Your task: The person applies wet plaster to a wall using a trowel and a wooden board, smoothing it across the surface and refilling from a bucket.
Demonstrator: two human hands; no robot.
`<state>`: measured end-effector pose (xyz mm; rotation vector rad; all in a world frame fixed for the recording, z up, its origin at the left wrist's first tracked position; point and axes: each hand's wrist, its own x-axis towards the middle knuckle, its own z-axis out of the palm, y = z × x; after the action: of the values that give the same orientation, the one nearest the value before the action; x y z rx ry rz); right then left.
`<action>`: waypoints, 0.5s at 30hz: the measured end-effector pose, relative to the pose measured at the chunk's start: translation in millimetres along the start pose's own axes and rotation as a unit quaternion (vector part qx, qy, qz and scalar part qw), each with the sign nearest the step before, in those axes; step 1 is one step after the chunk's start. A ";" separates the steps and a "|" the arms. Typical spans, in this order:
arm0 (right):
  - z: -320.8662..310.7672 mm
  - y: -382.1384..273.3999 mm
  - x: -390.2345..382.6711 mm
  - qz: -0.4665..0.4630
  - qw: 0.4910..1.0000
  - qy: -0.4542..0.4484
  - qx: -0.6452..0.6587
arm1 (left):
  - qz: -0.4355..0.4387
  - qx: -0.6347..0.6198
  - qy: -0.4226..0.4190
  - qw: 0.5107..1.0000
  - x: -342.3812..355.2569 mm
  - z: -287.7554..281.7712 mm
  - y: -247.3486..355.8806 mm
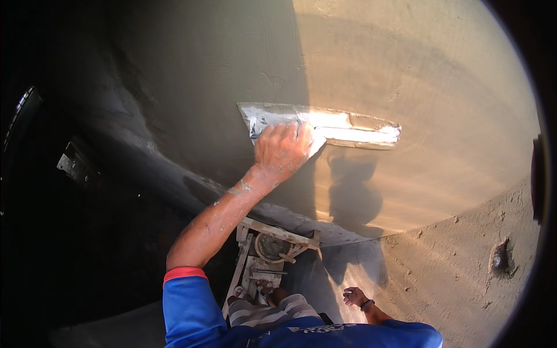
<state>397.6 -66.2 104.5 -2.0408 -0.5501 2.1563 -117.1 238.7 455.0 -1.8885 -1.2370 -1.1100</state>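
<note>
My left hand (282, 149) is closed round the handle of a long plastering trowel (360, 135). Its flat metal blade is smeared with wet plaster and lies against the smooth plastered wall (429, 75). Specks of plaster cling to the hand and forearm. Well below the trowel, my right hand (353, 297), with a dark band at the wrist, hangs low near the right side of my body. Its fingers are loosely bent and apart, with nothing visible in them.
Below me is a wooden scaffold (278, 231) with planks, and a round basin (272, 248) of grey mix sits there beside my feet. To the right, a rougher wall (458, 272) has a dark hole (500, 258). Deep shadow hides the left side.
</note>
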 end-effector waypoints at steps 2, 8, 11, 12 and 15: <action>-7.3 4.5 27.2 0.042 0.979 -0.057 0.189 | 0.009 -0.006 -0.002 1.000 -65.9 29.9 17.2; -29.7 52.1 123.5 -0.018 0.981 -0.082 0.176 | -0.034 -0.044 -0.072 0.996 -265.7 117.7 49.7; -18.1 77.7 128.6 0.050 0.967 -0.081 0.237 | -0.070 -0.110 -0.114 0.985 -328.9 108.8 61.8; -18.9 86.5 125.8 0.060 0.948 -0.127 0.286 | -0.082 -0.145 -0.113 0.979 -334.4 96.7 60.1; 12.1 63.6 109.0 0.055 0.978 -0.111 0.166 | -0.280 -0.165 -0.002 0.946 -263.6 30.0 -7.3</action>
<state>386.8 -91.1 -19.4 -1.7044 -0.0850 2.3644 -169.8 158.4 207.6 -1.8091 -1.7421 -1.6985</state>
